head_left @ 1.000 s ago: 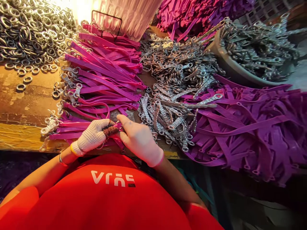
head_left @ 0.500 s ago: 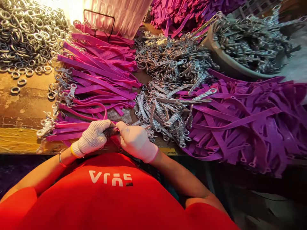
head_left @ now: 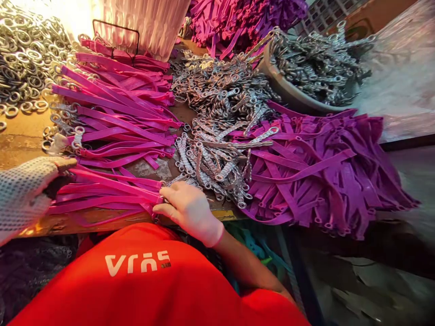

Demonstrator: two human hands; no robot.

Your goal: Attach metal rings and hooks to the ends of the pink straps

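Note:
A pink strap (head_left: 117, 179) runs between my gloved hands, over a bundle of similar pink straps (head_left: 98, 206) at the table's front edge. My left hand (head_left: 29, 192), in a white dotted glove with dark fingertips, is closed at the strap's left end; its fingers partly hide that end. My right hand (head_left: 190, 206), in a plain pale glove, pinches the strap's right end between thumb and forefinger. Just beyond the right hand lie loose patterned metal links (head_left: 217, 167) with ring-shaped ends.
More pink straps with metal ends (head_left: 118, 108) lie behind my hands. Metal rings (head_left: 30, 59) are heaped at the far left. A bucket (head_left: 288, 88) full of metal links stands at the back right, behind a pile of purple straps (head_left: 306, 167) that overhangs the table edge.
My hands were together in front of my chest. The left hand has moved far to the left, leaving the strap stretched between both hands. The view has shifted to the right.

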